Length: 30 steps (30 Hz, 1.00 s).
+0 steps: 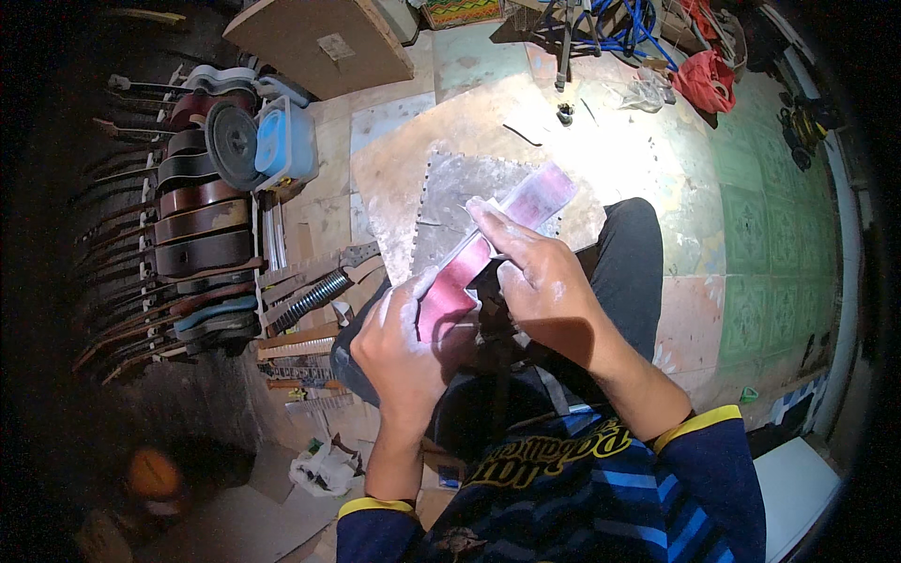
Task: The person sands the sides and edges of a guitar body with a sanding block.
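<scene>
A long, flat, pale bar with a dusty pink face [540, 195] slants across my lap, its far end pointing up and to the right. Over its near part lies a pink sheet that looks like sandpaper [452, 298], with a bent, curling edge. My left hand [399, 342] grips the near end, thumb along the sheet's side. My right hand [540, 277] is closed around the middle, with a finger laid across the bar's edge. White dust coats the fingers of both hands. Below the bar, its underside and some of my fingertips are hidden.
A dusty grey foam mat [450, 192] lies on a board in front of me. Guitars [202, 225] stand racked at the left, beside a blue plastic tub [286, 141]. A spring-handled tool [310, 302] lies near my left knee. Blue cables [629, 33] and a red bag [704, 83] are far right.
</scene>
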{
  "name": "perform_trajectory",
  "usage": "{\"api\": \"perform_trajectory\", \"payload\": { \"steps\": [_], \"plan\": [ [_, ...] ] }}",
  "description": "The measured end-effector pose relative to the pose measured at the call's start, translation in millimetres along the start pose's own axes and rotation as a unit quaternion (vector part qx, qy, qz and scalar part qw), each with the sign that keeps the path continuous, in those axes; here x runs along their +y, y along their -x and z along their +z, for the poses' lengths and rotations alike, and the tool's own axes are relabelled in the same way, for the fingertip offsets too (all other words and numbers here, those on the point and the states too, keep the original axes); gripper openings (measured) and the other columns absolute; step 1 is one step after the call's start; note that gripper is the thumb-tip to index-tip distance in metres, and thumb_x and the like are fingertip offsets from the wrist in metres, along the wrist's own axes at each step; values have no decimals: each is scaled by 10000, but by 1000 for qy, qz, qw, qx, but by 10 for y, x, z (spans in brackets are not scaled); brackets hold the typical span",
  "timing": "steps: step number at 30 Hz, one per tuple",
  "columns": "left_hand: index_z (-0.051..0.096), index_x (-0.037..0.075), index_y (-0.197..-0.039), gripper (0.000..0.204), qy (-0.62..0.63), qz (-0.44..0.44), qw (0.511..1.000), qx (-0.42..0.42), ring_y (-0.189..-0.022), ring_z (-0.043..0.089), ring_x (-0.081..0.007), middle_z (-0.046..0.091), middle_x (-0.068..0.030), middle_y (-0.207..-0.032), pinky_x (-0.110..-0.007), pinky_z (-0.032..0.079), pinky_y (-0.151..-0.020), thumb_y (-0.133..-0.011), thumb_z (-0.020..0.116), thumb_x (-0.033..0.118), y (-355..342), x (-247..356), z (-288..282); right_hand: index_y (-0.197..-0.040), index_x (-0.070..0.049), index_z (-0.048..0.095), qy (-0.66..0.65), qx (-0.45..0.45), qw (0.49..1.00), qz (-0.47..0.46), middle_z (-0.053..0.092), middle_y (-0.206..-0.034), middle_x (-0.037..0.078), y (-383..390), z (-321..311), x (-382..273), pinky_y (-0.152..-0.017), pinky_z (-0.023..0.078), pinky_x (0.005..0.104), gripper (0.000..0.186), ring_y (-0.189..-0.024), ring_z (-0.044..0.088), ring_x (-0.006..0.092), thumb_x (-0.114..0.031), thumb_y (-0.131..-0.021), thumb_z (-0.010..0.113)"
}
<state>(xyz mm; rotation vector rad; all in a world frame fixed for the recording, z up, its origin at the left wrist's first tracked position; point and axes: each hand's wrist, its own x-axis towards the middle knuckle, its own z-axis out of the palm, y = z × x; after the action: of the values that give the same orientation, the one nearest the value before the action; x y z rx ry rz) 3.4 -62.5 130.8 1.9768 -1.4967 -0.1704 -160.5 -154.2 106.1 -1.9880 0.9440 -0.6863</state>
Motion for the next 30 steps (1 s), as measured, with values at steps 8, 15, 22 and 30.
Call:
{"api": "perform_trajectory", "payload": {
  "steps": [8, 15, 22, 30],
  "plan": [
    [698, 9, -1084, 488, -3, 4, 1000, -30, -850, 700, -423, 703, -212, -906, -441, 545, -741, -762, 861, 337, -33, -3, -50, -1465, -23, 530, 18, 13, 999, -34, 481, -1529, 256, 12, -1, -97, -921, 576, 471, 613, -1015, 702, 426, 14, -853, 553],
    [690, 0, -1073, 470, 23, 17, 999, -25, -809, 683, -427, 681, -209, -864, -458, 531, -704, -728, 861, 269, -3, 44, -75, -1492, -15, 492, 39, 0, 998, -40, 487, -1531, 238, -53, 11, -83, -815, 612, 452, 618, -933, 735, 392, -23, -876, 550],
    [710, 13, -1105, 471, 0, 15, 1000, -14, -848, 710, -381, 711, -195, -911, -421, 549, -751, -746, 855, 282, 62, -38, -32, -1522, -35, 454, 23, 17, 996, -89, 343, -1622, 244, -31, 62, 83, -855, 594, 435, 643, -1055, 700, 388, -11, -884, 530],
    [732, 16, -1094, 572, -5, 6, 1000, -3, -842, 718, -346, 730, -170, -920, -402, 556, -771, -697, 907, 389, 54, -8, 15, -1524, -66, 497, -206, -65, 971, 102, 597, -1444, 198, -83, -68, 142, -980, 496, 309, 667, -1118, 624, 196, 27, -865, 452]
  ]
}}
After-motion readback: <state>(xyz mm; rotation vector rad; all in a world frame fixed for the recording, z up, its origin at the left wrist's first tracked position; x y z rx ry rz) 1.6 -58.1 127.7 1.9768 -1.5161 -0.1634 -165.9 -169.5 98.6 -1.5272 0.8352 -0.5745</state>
